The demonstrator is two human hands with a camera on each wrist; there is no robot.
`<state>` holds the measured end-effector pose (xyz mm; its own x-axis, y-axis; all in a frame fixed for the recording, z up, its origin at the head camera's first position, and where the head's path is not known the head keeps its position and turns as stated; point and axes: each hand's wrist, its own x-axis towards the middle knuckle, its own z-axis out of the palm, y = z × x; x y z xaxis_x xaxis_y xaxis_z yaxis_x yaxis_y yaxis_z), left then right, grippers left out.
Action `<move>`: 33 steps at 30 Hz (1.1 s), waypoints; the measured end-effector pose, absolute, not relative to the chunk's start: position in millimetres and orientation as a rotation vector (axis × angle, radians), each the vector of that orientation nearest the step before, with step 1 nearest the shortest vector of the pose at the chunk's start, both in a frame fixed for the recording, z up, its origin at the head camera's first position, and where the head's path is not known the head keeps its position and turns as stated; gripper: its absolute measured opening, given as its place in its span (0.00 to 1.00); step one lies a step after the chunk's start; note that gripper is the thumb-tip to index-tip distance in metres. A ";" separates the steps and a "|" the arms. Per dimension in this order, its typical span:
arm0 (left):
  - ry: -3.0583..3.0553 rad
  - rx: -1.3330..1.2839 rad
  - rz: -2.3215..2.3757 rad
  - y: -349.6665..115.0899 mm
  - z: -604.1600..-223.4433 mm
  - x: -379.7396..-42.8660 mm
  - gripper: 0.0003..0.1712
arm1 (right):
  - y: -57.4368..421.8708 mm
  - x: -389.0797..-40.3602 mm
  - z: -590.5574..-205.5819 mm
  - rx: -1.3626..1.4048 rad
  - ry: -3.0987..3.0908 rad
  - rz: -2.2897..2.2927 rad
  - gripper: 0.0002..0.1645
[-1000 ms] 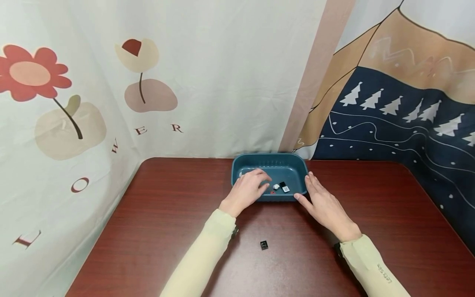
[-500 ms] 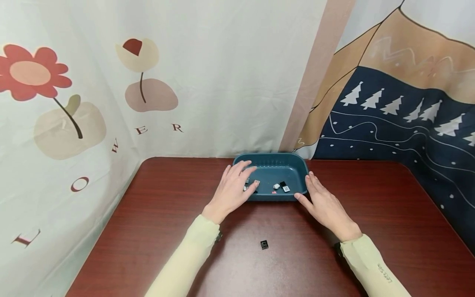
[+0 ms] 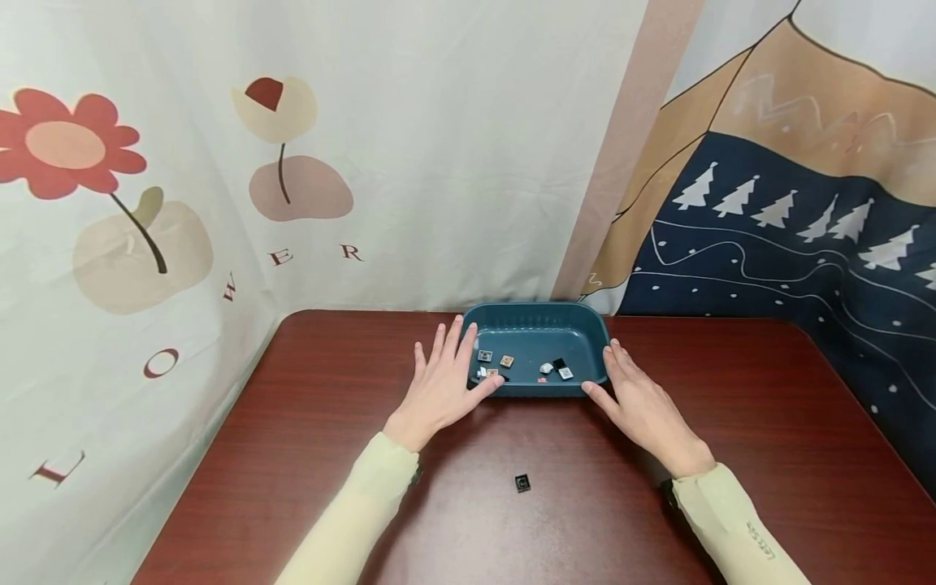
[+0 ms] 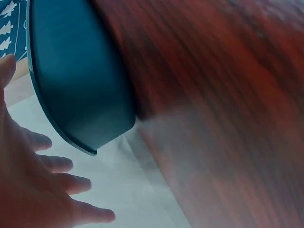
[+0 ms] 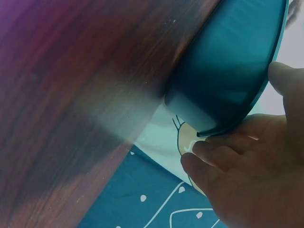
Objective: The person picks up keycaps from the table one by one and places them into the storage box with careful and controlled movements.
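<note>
A teal plastic basin (image 3: 544, 390) stands at the far side of the table, holding several small square pieces. Among them are a grey one (image 3: 485, 356), a tan one (image 3: 507, 361) and a white one (image 3: 565, 374). My left hand (image 3: 441, 390) is spread at the basin's left end, its thumb tip over the front rim and nothing in its grasp. At the opposite end, my right hand (image 3: 647, 406) rests against the right front corner, thumb at the front rim and fingers straight along the side. The right wrist view shows its thumb (image 5: 280, 78) right at the rim.
A small black square piece (image 3: 522, 483) with a raised shape inside lies on the reddish-brown table (image 3: 307, 422), in front of the basin. Behind the table hangs a printed curtain (image 3: 439, 162), close to the basin's back wall.
My left hand has pulled back left from inside the basin and spread its fingers, uncovering pieces at the basin's left end. The right hand has stayed at the right corner.
</note>
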<state>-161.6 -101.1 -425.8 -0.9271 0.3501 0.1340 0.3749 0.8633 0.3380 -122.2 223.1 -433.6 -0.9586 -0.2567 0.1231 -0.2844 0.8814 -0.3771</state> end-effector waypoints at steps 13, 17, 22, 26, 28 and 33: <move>-3.046 -0.510 -0.493 -106.6 -431.0 -163.6 0.57 | 223.4 -122.8 -434.0 0.432 -2.979 0.602 0.50; -3.059 -0.517 -0.525 -106.2 -433.6 -163.7 0.56 | 223.2 -122.7 -432.6 0.428 -2.988 0.602 0.51; -3.069 -0.510 -0.558 -105.4 -436.0 -164.2 0.56 | 222.4 -120.8 -428.8 0.422 -3.000 0.589 0.52; -3.078 -0.511 -0.545 -104.8 -436.6 -165.3 0.57 | 218.0 -116.4 -423.7 0.471 -2.946 0.562 0.50; -3.081 -0.513 -0.538 -104.7 -436.6 -165.6 0.57 | 214.6 -113.0 -420.7 0.509 -2.910 0.543 0.48; -3.087 -0.516 -0.530 -105.2 -436.8 -165.7 0.58 | 203.7 -102.2 -413.2 0.574 -2.868 0.513 0.46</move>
<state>-165.7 -105.2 -436.8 -0.9465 0.3218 0.0224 0.3109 0.8914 0.3299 -102.2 203.7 -413.2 -0.9110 -0.3410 0.2320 -0.4003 0.8666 -0.2978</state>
